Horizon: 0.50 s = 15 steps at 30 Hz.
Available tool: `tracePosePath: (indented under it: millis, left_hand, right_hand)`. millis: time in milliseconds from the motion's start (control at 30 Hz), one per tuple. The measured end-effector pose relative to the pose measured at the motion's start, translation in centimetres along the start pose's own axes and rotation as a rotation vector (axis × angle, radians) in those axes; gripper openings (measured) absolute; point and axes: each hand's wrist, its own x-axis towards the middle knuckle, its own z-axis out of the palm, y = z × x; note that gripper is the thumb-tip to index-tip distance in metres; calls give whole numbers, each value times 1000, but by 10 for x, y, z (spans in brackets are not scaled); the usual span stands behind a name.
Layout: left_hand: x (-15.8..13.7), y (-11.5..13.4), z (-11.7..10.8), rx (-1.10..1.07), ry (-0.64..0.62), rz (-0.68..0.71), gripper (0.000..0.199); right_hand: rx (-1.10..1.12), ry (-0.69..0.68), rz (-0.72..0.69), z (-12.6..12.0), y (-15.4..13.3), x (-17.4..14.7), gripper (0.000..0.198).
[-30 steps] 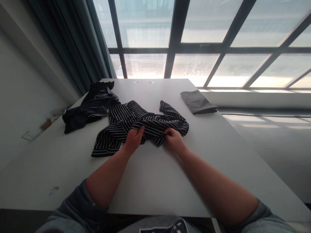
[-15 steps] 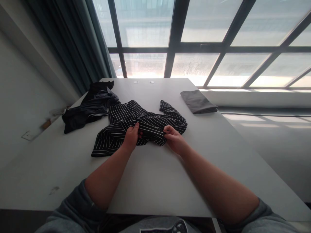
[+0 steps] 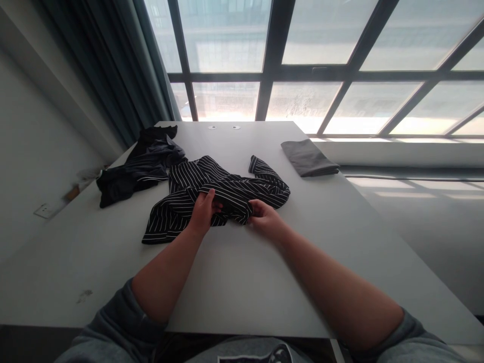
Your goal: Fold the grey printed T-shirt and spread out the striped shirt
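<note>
A black shirt with white stripes lies crumpled on the white table, one sleeve curling out at the right and another spread toward the near left. My left hand grips the near edge of the shirt, thumb on top and fingers partly under the cloth. At the right end of that same edge, my right hand pinches the fabric between thumb and fingers. The cloth between the two hands is slightly raised and bunched.
Dark clothes lie in a heap at the table's left edge. A folded grey cloth rests at the far right. Two round cable holes sit near the back edge, below a large window. A dark curtain hangs at the left.
My right hand has shifted slightly left, bringing the held edge of the striped shirt closer to my left hand. My left hand has barely moved.
</note>
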Motion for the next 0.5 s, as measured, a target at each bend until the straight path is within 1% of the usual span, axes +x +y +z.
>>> tracePosePath:
  millis: [100, 200, 267, 333, 400, 500]
  left_hand:
    - [-6, -1, 1, 170, -175, -22, 66]
    - [-12, 0, 4, 339, -364, -56, 66]
    - [-15, 1, 6, 403, -433, -60, 62]
    - [-15, 1, 7, 410, -424, -64, 60]
    - [-15, 0, 7, 376, -357, -82, 61]
    - [-16, -4, 8, 310, -270, -111, 62]
  right_hand:
    - [-65, -1, 33, -1, -8, -3, 31]
    - [-170, -14, 1, -1, -13, -7, 23]
    - [-238, -42, -64, 1, -15, -9, 22]
    - [-287, -89, -116, 2, -15, -10, 23]
    - [-321, -116, -144, 3, -16, -10, 24]
    - [-363, -63, -158, 2, -16, -10, 23]
